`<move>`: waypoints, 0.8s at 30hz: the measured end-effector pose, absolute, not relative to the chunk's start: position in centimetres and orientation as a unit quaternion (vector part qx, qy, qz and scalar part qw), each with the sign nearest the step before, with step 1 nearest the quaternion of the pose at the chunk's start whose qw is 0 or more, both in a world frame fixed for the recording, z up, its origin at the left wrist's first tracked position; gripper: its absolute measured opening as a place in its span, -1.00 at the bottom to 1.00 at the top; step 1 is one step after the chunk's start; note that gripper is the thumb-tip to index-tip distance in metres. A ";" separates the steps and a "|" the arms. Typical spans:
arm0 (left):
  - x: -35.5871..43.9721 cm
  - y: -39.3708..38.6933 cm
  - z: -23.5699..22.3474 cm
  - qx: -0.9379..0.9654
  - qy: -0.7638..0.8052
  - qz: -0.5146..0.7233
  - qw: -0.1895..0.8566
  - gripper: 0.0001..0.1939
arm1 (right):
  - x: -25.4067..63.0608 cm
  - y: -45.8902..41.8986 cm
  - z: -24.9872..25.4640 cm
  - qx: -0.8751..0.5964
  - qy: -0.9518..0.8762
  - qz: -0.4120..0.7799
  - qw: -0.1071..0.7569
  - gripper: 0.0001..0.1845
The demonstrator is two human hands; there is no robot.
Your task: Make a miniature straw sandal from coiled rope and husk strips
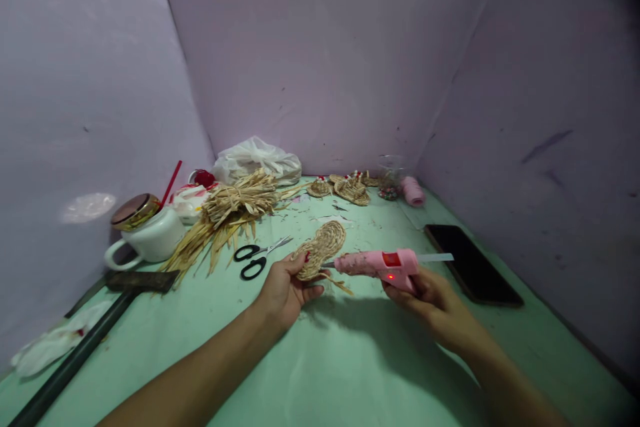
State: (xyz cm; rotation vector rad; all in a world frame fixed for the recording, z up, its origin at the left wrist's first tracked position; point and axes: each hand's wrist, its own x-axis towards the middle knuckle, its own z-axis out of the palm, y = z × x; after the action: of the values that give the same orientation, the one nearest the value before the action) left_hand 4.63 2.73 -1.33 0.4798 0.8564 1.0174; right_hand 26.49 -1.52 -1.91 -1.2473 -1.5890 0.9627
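Observation:
Between thumb and fingers, my left hand (286,290) grips a woven straw sole (325,243), shaped like a small slipper and raised over the table. A loose straw end (341,285) trails from its lower edge. My right hand (434,300) is wrapped round the handle of a pink glue gun (373,263) with its red light on. A pale glue stick (435,257) pokes out of the gun's rear. The nozzle points left and meets the sole's lower right edge; whether it touches is too small to tell. Black-handled scissors (257,260) lie just left of the sole.
A bundle of dry straw (240,203), a white mug (155,237) and a hammer-like tool (95,340) lie on the left. Farther back are a plastic bag (257,159), finished straw slippers (350,189), a bead jar (389,180) and pink yarn (413,191). A phone (473,265) lies right.

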 end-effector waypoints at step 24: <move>3.6 3.9 -0.8 0.177 0.415 0.515 0.729 -0.83 | 26.4 1.0 -2.6 -0.642 -0.462 0.377 0.482 -0.76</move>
State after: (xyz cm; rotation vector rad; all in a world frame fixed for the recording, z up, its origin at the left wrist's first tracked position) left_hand 3.56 3.86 -0.77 0.3890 0.9139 1.1354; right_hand 26.40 1.02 -2.61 -1.5641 -1.1273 0.9198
